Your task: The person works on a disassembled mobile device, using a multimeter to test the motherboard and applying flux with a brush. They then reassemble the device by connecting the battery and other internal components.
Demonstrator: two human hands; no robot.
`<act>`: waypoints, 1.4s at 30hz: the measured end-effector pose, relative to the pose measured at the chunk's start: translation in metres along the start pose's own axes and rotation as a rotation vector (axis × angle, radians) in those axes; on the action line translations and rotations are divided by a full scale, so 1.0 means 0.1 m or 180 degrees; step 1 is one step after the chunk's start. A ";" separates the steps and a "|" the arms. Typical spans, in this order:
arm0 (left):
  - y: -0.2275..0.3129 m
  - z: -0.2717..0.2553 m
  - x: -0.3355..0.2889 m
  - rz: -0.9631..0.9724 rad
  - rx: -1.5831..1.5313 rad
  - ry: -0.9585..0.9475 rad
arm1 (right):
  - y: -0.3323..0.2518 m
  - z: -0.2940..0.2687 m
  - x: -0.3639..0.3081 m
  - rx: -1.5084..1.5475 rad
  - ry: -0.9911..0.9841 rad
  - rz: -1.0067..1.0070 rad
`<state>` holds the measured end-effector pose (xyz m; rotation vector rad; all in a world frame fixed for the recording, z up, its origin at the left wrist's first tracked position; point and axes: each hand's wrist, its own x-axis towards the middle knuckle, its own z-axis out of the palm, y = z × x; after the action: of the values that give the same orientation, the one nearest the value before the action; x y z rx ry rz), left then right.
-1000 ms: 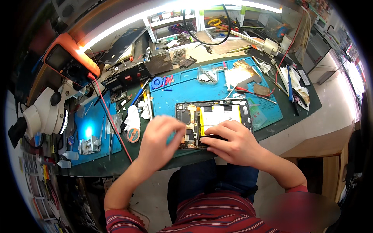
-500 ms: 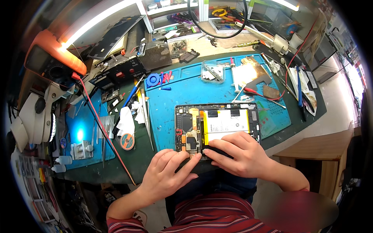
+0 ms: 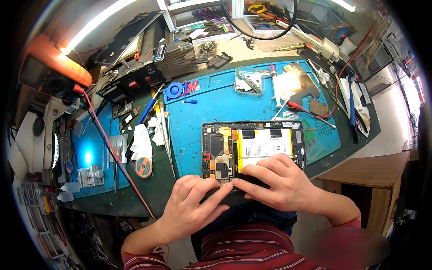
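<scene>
An opened tablet (image 3: 219, 148) lies near the front of the bench, its circuit boards on the left and a white battery (image 3: 261, 146) with yellow edges on the right. My left hand (image 3: 191, 198) is at its near left edge, index finger stretched onto the rim. My right hand (image 3: 281, 182) rests over the near right part, fingertips on the battery and the rim. Both index fingertips nearly meet at the middle of the near edge. The grip underneath is hidden, and no tool shows in either hand.
The tablet lies on a blue work mat (image 3: 186, 130). Left of it are tweezers (image 3: 165, 135), a solder wick spool (image 3: 143, 167) and an orange multimeter (image 3: 54, 72). Behind stand a clear parts box (image 3: 249, 82) and a syringe (image 3: 275, 85). A red cable (image 3: 105, 135) crosses the left side.
The view has shifted slightly. My right index fingertip has come closer to my left one at the tablet's near edge; both hands otherwise stay in place.
</scene>
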<state>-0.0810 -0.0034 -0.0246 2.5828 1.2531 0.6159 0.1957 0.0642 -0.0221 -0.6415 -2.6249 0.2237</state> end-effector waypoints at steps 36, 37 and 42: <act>0.02 0.05 0.02 0.0126 0.0230 0.0361 | 0.02 0.01 0.00 -0.0238 -0.0037 -0.0085; 0.02 0.06 0.02 0.0131 0.0243 0.0368 | 0.02 0.01 0.00 -0.0243 -0.0031 -0.0090; 0.01 0.04 0.02 0.0135 0.0302 0.0301 | 0.02 0.01 0.00 -0.0180 -0.0015 -0.0065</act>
<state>-0.0771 -0.0022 -0.0268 2.6929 1.2887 0.7111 0.1958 0.0659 -0.0228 -0.6334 -2.6494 0.1455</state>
